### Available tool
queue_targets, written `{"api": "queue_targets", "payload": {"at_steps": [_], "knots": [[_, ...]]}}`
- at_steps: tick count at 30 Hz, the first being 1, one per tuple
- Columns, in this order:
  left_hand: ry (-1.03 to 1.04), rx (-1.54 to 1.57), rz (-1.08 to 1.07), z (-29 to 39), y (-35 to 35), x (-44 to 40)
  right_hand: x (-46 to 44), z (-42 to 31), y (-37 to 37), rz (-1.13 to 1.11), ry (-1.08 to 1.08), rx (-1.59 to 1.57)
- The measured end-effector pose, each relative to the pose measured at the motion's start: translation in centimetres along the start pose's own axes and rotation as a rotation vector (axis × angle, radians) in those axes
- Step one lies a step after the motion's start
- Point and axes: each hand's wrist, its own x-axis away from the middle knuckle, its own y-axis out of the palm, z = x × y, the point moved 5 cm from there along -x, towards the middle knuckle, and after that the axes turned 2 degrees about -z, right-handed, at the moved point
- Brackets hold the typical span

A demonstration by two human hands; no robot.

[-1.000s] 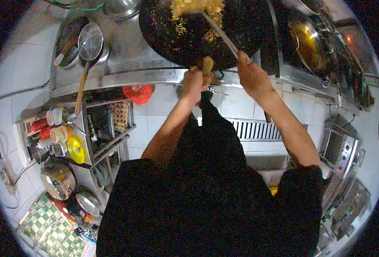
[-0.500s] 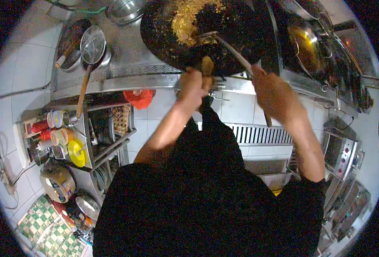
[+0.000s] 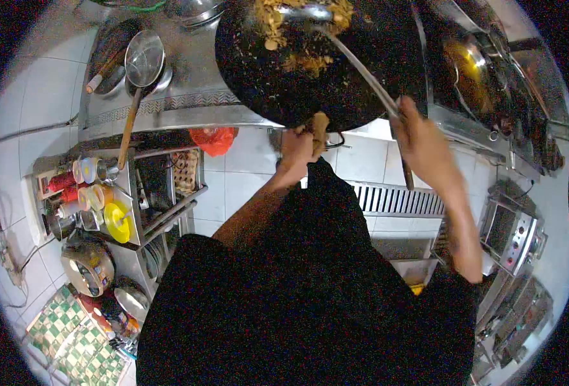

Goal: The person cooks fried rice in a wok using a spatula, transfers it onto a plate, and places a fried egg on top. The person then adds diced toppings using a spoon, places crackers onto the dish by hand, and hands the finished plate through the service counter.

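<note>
The left hand (image 3: 297, 153) is closed around a tan grip (image 3: 321, 125) at the wok's near rim, and the right hand (image 3: 419, 138), slightly blurred, wraps the long handle of a ladle (image 3: 363, 74). Over the last half second the wok (image 3: 265, 90) has come nearer, its rim now overlapping the steel tabletop's (image 3: 188, 116) front edge. The ladle's head has moved to the far side, among the yellow-brown food (image 3: 270, 22), so stirring appears ongoing.

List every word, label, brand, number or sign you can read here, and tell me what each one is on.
No readable text.
Silver appliance, lower left: front marks too blurred.
Control panel, right: any lettering too small.
Red bottles, left: any labels too blurred.
</note>
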Motion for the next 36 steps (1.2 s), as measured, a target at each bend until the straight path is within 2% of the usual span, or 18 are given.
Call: {"api": "queue_targets", "payload": {"at_steps": [2, 5, 6, 7, 10, 12, 13, 15, 17, 19, 20, 21, 25, 28, 30, 32, 34, 36], "knots": [[0.169, 0.203, 0.052, 7.5, 1.7, 4.4, 1.9, -1.5, -2.3, -0.050, 0.011, 0.063], [0.552, 0.037, -0.166, 5.9, -0.3, -3.8, 0.3, -1.6, 0.8, -0.016, -0.045, 0.186], [0.215, 0.209, -0.270, 4.4, -0.1, -4.8, -2.0, 0.2, 3.1, -0.013, -0.044, 0.187], [0.210, 0.207, -0.269, 4.3, 0.7, -3.0, -4.1, 2.1, 5.1, 0.005, -0.044, 0.156], [-0.069, 0.188, 0.126, 6.4, 1.7, 2.4, -2.4, 0.6, 2.3, 0.082, -0.133, 0.202], [0.130, 0.196, -0.166, 7.6, 0.8, 1.8, -1.1, -0.1, 4.2, 0.089, -0.224, 0.257], [0.387, -0.102, -0.157, 5.6, 0.2, 0.6, -1.9, 2.2, 8.4, 0.080, -0.080, 0.202], [0.437, -0.200, -0.018, 0.4, -0.5, -3.9, -3.2, 4.1, 9.6, 0.105, 0.048, 0.172], [0.253, -0.044, 0.061, -3.7, -1.8, -6.0, -1.8, 5.5, 10.0, -0.094, 0.364, -0.513], [0.213, -0.099, 0.047, -0.2, -0.9, -4.2, -0.8, 5.4, 5.7, -0.331, 0.623, -0.601], [0.114, -0.117, 0.075, 3.3, 0.6, -1.9, -1.3, 6.3, 3.3, -0.071, 0.034, -0.359], [0.107, -0.032, 0.066, 6.8, 1.4, -1.2, -1.6, 5.6, 0.0, -0.130, -0.054, 0.107], [0.172, 0.086, -0.071, 10.1, 1.2, -9.6, -6.5, 4.0, -3.5, -0.101, -0.181, 0.491], [0.095, 0.197, -0.126, 11.9, 3.2, -11.8, -11.2, 1.1, 2.1, -0.205, -0.250, 0.384], [0.029, 0.128, 0.125, 11.5, 3.2, -13.2, -15.7, 2.1, 6.3, -0.270, -0.305, 0.562], [0.162, 0.148, -0.005, 7.6, 2.0, -16.1, -21.3, 6.6, 9.0, -0.111, -0.269, 0.403], [0.542, -0.487, 0.075, 7.3, 2.2, -19.5, -18.3, 3.7, 7.1, -0.076, -0.165, 0.409], [0.661, -0.706, 0.177, 8.8, 3.3, -18.8, -17.5, 3.0, 9.5, 0.022, -0.387, 0.387]]}}
